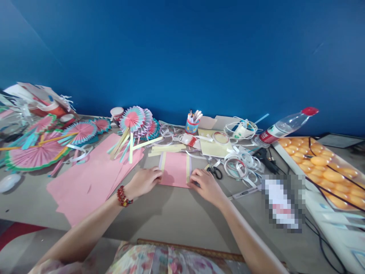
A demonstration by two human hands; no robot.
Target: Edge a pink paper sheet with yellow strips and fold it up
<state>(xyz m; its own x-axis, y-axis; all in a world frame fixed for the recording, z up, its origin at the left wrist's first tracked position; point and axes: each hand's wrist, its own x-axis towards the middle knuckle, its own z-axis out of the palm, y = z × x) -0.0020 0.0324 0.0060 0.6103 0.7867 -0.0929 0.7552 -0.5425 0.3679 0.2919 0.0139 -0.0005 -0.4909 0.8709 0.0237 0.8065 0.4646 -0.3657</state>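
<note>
A pink paper sheet [175, 167] with pale yellow strips along its sides lies on the grey table [159, 213] in front of me. My left hand [145, 180], with a red bead bracelet at the wrist, pinches the sheet's near left corner. My right hand [205, 184] presses and pinches the near right corner. Both hands have curled fingers on the paper's near edge. Black-handled scissors [215, 172] lie just right of my right hand.
A stack of large pink sheets [91, 179] lies at left, with folded paper fans [82, 131] behind it. Tape rolls [236, 167], a pen cup [191, 125], a plastic bottle [285, 127], a glue gun [265, 160] and a tray of orange shapes [322, 167] lie to the right.
</note>
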